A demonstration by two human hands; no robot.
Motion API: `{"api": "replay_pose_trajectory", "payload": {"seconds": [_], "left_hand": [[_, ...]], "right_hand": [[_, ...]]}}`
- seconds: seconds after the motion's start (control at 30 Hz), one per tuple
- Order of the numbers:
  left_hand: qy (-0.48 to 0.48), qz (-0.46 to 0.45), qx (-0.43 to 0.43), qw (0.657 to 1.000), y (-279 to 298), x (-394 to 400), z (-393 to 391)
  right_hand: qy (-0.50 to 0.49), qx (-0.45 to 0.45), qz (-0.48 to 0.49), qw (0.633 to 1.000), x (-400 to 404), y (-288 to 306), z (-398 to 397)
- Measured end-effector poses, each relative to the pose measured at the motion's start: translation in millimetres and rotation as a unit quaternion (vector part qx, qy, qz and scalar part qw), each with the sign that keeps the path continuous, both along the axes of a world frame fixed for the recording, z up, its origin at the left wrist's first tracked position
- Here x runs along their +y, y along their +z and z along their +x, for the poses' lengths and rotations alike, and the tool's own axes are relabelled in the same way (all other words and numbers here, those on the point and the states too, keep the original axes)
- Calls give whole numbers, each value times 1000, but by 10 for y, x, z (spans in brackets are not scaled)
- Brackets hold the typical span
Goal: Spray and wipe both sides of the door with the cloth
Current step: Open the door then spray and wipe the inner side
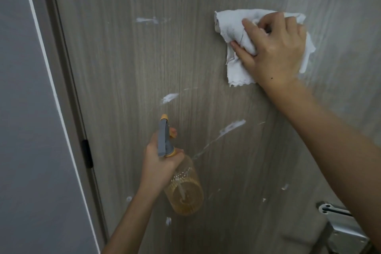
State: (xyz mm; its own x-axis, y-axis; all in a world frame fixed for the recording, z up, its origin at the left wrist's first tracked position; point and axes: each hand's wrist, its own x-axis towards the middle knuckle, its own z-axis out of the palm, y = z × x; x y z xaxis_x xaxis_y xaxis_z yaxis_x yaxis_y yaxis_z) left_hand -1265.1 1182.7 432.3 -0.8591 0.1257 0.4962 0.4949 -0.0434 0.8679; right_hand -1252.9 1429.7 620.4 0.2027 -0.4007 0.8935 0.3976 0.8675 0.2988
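Here, at the wood-grain door point(206, 57), I have my right hand point(276, 51) pressed to the panel with a white cloth point(231, 27) bunched under it, fingers curled into the folds and pinching the fabric against the surface. My left hand point(159, 165) sits lower and nearer the hinge side, wrapped round the neck of a spray bottle point(183, 183) that is part full of amber liquid, forefinger at the trigger, nozzle aimed up at the panel.

What the next pass turns on, as I read it: the white foam streaks all lie down and to the left of the cloth. The closest one point(233, 126) sits below my wiping hand, slanting up to the right; another point(170, 97) lies further left, and a third point(147, 20) sits level with the cloth, well apart toward the hinges. The right hand is the nearer one to all three. A metal fitting point(342, 231) shows at the lower right, partly hidden by my forearm. Only this face of the door is in view.
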Motion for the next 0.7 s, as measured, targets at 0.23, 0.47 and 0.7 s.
{"api": "replay_pose_trajectory", "payload": {"seconds": [0.23,0.47,0.7], "left_hand": [[-2,6,5,1000,58,33,12],[4,54,47,997,461,0,14],[-5,74,85,994,1172,-82,-171]], "right_hand": [[-3,-12,0,1000,-5,6,12],[3,-31,5,1000,-27,17,26],[46,9,38,998,-221,494,-68]]}}
